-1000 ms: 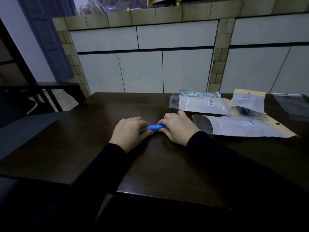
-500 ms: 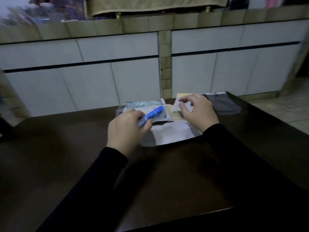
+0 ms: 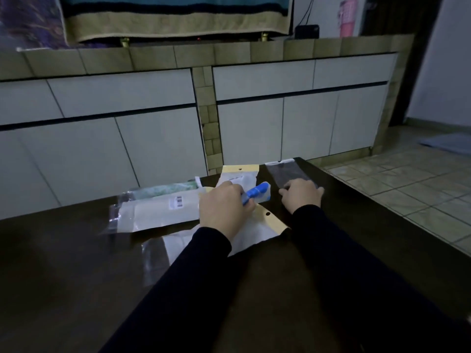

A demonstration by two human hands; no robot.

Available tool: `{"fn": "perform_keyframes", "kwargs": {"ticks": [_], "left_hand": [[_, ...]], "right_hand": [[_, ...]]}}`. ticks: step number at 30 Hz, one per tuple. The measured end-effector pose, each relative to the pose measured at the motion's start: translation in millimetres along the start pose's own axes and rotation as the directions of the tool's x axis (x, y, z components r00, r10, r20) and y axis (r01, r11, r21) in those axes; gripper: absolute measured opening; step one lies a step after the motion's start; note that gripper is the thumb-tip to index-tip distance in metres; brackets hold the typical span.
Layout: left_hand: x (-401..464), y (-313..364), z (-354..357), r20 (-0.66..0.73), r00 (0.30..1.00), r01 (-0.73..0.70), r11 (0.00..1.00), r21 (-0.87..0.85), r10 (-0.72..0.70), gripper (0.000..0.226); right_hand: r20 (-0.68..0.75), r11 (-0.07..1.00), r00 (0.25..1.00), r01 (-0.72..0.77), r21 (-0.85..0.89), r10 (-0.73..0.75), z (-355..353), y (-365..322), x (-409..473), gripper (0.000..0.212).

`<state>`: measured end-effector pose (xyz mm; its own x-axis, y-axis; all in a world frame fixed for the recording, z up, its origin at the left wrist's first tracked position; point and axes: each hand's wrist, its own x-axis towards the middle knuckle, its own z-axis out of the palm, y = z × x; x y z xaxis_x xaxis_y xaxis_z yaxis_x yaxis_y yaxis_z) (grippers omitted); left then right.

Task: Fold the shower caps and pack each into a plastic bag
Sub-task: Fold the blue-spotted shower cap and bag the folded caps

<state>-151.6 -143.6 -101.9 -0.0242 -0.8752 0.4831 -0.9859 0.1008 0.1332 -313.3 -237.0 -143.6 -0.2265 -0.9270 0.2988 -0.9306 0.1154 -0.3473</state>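
Ideally, with the left hand (image 3: 224, 210) pinching the folded blue shower cap (image 3: 256, 194) above the packed bags, the right hand (image 3: 302, 193), fingers spread on the empty clear bag (image 3: 288, 173) near the surface's far edge, should lift its mouth open first.

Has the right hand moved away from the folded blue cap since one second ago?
Yes. The right hand has left the folded blue cap and gone right, across the table, to the empty clear bag near the far corner.
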Motion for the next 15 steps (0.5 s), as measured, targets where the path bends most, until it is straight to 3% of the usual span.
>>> {"fn": "perform_keyframes", "kwargs": {"ticks": [5,8,12,15], "left_hand": [[-2,-4,1,-0.007,1.000,0.020,1.000,-0.009,-0.020,0.032],[-3,-5,-1,-0.031,0.999,0.038,0.999,-0.023,-0.039,0.033],[-7,-2,-4,-0.069,0.997,0.043,0.997,-0.064,-0.047,0.033],[-10,-2,-7,-0.107,0.992,0.056,0.993,-0.107,-0.068,0.032]], "right_hand": [[-0.055,0.999,0.997,0.046,0.004,-0.046,-1,0,1,0.019],[-0.099,0.985,0.995,0.043,0.165,-0.026,-8,0,-3,0.019],[-0.244,0.926,0.967,0.162,0.342,-0.079,-16,-10,-17,0.022],[-0.228,0.836,0.973,0.143,0.529,-0.022,-23,-13,-29,0.024]]}}
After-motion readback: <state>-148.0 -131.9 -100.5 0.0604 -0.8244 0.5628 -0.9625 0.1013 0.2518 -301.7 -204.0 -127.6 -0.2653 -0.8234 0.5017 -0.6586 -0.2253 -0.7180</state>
